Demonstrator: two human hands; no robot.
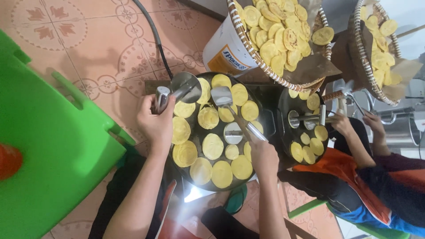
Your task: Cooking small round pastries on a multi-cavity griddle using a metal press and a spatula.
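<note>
A: Steel press (pixel 185 86), left hand (pixel 155 120) wrapped tight round its handle, disc tilted clear above the yellow rounds (pixel 212 146) so they cook unflattened.
B: Right hand (pixel 262 156)?
A: Closed on the spatula (pixel 221 96), blade ahead of the grip, over the dark pan (pixel 265 116).

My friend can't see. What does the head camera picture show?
A person's left hand grips a round metal press and the right hand a metal spatula over a dark griddle of flat yellow cakes. Baskets of cakes sit behind.
</note>
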